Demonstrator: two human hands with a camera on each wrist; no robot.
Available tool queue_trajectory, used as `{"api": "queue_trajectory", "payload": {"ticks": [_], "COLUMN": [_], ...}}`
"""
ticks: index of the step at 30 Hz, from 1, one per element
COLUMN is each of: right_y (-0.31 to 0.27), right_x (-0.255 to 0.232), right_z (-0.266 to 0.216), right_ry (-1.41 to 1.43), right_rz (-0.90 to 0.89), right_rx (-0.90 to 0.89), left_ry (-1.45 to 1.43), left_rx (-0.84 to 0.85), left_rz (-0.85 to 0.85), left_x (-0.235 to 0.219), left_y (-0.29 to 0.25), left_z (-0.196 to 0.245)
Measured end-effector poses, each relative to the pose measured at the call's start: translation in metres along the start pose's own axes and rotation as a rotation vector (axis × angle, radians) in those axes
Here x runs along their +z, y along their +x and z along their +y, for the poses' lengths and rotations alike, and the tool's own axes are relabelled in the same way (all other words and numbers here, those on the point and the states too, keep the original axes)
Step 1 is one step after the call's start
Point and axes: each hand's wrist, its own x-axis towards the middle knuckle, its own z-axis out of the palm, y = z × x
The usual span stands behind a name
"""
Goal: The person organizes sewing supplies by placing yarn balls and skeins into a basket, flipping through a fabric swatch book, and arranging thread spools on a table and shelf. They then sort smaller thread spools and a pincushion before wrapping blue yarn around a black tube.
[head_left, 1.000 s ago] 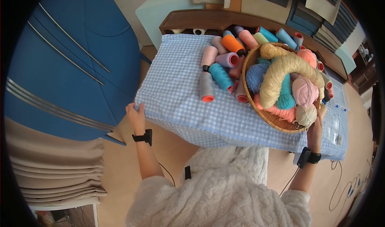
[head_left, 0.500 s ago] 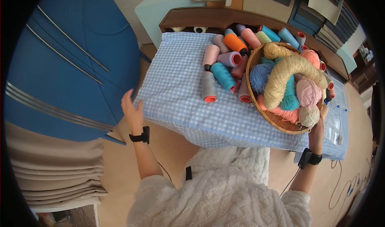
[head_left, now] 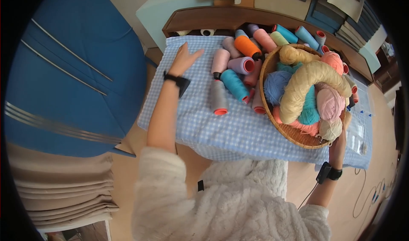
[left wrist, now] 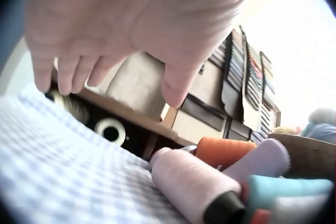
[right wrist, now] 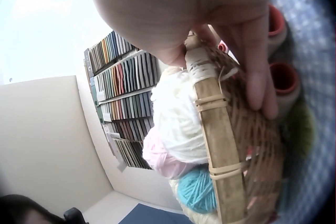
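My left hand [head_left: 183, 61] is over the back left of a blue-and-white gingham cloth [head_left: 196, 100], its thumb spread from the fingers. In the left wrist view its fingers [left wrist: 64, 74] point down near the cloth and hold nothing. My right hand [head_left: 338, 142] grips the near right rim of a wicker basket [right wrist: 223, 140], its fingers [right wrist: 257, 71] on the outer weave. The basket sits tilted and carries several yarn balls and skeins, among them a cream skein [head_left: 298, 83], a blue ball [head_left: 275, 87] and a pink ball [head_left: 330, 102].
Several thread cones, such as an orange cone [head_left: 246, 47] and a turquoise cone [head_left: 234, 86], lie left of the basket and behind it. A wooden ledge [head_left: 191, 19] runs along the back. A blue upholstered piece [head_left: 85, 70] stands at the left.
My left hand has let go of the cloth's front left corner, lifted away, and swung forward and right over the cloth. The right hand keeps its hold on the basket.
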Motion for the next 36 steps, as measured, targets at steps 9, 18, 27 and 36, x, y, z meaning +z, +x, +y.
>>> {"api": "queue_trajectory", "payload": {"ticks": [9,18,27,36], "right_y": [-0.008,-0.008,-0.005,-0.002], "right_x": [0.011,-0.004,0.005,0.004], "right_z": [-0.004,0.008,0.003,0.004], "right_ry": [-0.02,0.056,0.049,0.081], "right_rz": [0.069,0.178,0.13,0.08], "right_rx": [0.016,0.082,0.077,0.053], "left_ry": [0.166,-0.277,-0.34,-0.571], "left_rx": [-0.45,-0.23,-0.155,-0.22], "left_rz": [0.191,0.27,0.175,-0.038], "left_x": [0.087,0.087,0.063,-0.014], "left_y": [0.11,0.134,0.126,0.017], "left_z": [0.031,-0.009,-0.088,-0.024]}}
